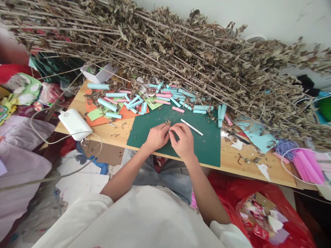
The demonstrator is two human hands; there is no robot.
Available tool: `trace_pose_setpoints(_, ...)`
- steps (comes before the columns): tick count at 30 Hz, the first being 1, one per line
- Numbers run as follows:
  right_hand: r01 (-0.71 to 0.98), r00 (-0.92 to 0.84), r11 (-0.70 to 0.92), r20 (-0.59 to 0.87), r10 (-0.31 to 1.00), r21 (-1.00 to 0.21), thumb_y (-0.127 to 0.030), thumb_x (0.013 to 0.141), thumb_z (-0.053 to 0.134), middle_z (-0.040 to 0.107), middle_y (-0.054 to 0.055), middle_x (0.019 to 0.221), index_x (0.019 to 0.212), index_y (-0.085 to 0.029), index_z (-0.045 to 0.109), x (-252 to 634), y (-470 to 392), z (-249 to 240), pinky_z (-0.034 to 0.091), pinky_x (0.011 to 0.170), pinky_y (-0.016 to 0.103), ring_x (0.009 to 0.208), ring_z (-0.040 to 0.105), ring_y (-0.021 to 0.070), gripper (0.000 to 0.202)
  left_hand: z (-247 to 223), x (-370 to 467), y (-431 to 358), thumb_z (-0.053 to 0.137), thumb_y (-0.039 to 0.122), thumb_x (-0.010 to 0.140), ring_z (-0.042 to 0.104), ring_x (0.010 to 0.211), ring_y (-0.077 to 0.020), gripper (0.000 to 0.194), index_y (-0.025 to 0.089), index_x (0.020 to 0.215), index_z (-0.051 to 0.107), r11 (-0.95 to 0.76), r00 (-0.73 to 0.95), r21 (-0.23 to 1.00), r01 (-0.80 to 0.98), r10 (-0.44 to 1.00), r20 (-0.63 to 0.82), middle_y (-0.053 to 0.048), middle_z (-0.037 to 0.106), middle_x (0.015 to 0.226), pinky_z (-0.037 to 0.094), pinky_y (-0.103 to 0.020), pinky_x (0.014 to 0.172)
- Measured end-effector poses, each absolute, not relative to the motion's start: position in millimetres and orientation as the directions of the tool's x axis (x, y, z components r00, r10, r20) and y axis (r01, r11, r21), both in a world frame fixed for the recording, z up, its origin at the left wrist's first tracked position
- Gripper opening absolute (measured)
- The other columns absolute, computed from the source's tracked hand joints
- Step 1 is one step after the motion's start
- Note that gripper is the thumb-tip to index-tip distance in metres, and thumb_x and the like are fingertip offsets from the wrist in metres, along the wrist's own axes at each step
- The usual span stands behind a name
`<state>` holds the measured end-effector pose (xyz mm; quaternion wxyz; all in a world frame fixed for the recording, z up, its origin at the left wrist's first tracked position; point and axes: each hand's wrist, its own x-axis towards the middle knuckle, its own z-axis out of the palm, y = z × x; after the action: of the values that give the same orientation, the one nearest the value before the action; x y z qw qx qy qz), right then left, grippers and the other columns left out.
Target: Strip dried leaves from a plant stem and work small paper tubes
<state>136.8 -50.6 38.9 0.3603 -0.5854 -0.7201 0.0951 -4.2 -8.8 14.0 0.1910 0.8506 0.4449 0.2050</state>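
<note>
Dried leafy stalks [165, 44], one long heap: we are seeing them lying behind the green mat [207, 148], probably to keep their bulk off it. Hands, a pair: we are holding the left hand [156, 137] and right hand [183, 139] together over the mat's near half, fingers curled, thumbs and forefingers closing to a fine pinch, as small work would require; whether anything is between them, we cannot tell. Paper rolls [103, 104], blue and pink, many: we are finding them along and beyond the mat's far edge, likely for easy reach. White stick, slim [191, 127]: it is lying on the mat, right of the hands. Leaf scrap [168, 122]: it is showing at the left fingertips, above the mat.

Surface and room: we are noting a pale wall [279, 17] beyond the mat, a wooden worktop [108, 132] beneath it, a red bag [222, 186] below its right side, and a white power bank [74, 122] to its left.
</note>
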Motion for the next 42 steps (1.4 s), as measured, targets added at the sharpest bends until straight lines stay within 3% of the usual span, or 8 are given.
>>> trace_pose_setpoints(7,0.761,0.061,0.240,0.435,0.898,-0.603,-0.028,0.091,0.053,0.063,0.009,0.103,0.099,-0.022,0.067,173,-42,51,0.050,0.088,0.041,0.097,0.059,0.0231,0.017,13,-3,-10,0.037,0.038,0.099,0.062,0.080,-0.0176,0.032,0.018,0.092,0.061,-0.517,0.493,0.506,0.690,0.848,0.195,-0.008,0.064,0.090,0.041,-0.025,0.063)
trace_pose_setpoints(13,0.936,0.041,0.091,0.360,0.932,-0.341,-0.032,0.085,0.062,0.063,0.012,0.090,0.094,-0.018,0.067,220,-17,17,0.046,0.080,0.044,0.089,0.054,0.0285,0.018,11,-2,-11,0.035,0.040,0.101,0.062,0.078,-0.0170,0.036,0.018,0.089,0.060,-0.517,0.474,0.515,0.684,0.851,0.225,-0.007,0.063,0.088,0.040,-0.025,0.062)
trace_pose_setpoints(17,0.907,0.016,0.119,0.314,0.949,-0.405,-0.030,0.090,0.054,0.061,0.011,0.088,0.082,-0.018,0.062,212,-11,12,0.046,0.077,0.041,0.087,0.054,0.0260,0.015,12,-2,-10,0.034,0.040,0.101,0.061,0.077,-0.0167,0.036,0.018,0.088,0.060,-0.516,0.472,0.517,0.683,0.852,0.228,-0.007,0.063,0.087,0.040,-0.025,0.063)
trace_pose_setpoints(21,0.544,0.256,0.169,0.354,0.899,-0.822,-0.039,0.096,0.044,0.059,0.005,0.085,0.097,-0.023,0.052,187,-15,43,0.047,0.066,0.034,0.071,0.056,0.0174,0.019,13,-3,-10,0.034,0.040,0.101,0.061,0.077,-0.0164,0.037,0.018,0.085,0.059,-0.522,0.486,0.519,0.677,0.847,0.218,-0.007,0.062,0.085,0.040,-0.025,0.063)
trace_pose_setpoints(24,0.150,0.348,0.267,0.303,0.887,-0.952,-0.051,0.096,0.039,0.046,-0.001,0.068,0.088,-0.025,0.048,163,-21,74,0.039,0.050,0.029,0.052,0.044,0.0125,0.029,14,-4,-10,0.035,0.041,0.101,0.061,0.076,-0.0158,0.037,0.018,0.083,0.058,-0.526,0.489,0.516,0.677,0.844,0.220,-0.006,0.062,0.085,0.039,-0.025,0.062)
trace_pose_setpoints(28,-0.199,0.369,0.356,0.267,0.890,-0.913,-0.062,0.096,0.018,0.019,-0.005,0.051,0.057,-0.024,0.030,136,-23,96,0.025,0.040,0.029,0.040,0.023,0.0114,0.055,13,-4,-10,0.036,0.039,0.101,0.060,0.076,-0.0156,0.035,0.018,0.084,0.057,-0.540,0.499,0.519,0.662,0.835,0.232,-0.005,0.062,0.085,0.038,-0.026,0.063)
trace_pose_setpoints(32,-0.412,0.314,0.385,0.268,0.911,-0.826,-0.060,0.094,0.031,0.014,-0.007,0.047,0.052,-0.023,0.021,125,-18,97,0.015,0.040,0.027,0.039,0.012,0.0090,0.057,13,-3,-10,0.036,0.041,0.100,0.060,0.076,-0.0161,0.036,0.018,0.086,0.058,-0.539,0.499,0.517,0.665,0.836,0.229,-0.006,0.062,0.086,0.038,-0.026,0.062)
trace_pose_setpoints(42,-0.520,0.266,0.301,0.184,0.946,-0.800,-0.057,0.087,0.045,0.014,-0.007,0.045,0.047,-0.021,0.021,116,-14,90,0.013,0.042,0.027,0.039,0.013,0.0074,0.059,11,-4,-9,0.036,0.041,0.100,0.060,0.074,-0.0165,0.035,0.017,0.089,0.060,-0.537,0.498,0.516,0.667,0.837,0.226,-0.006,0.062,0.087,0.036,-0.027,0.058)
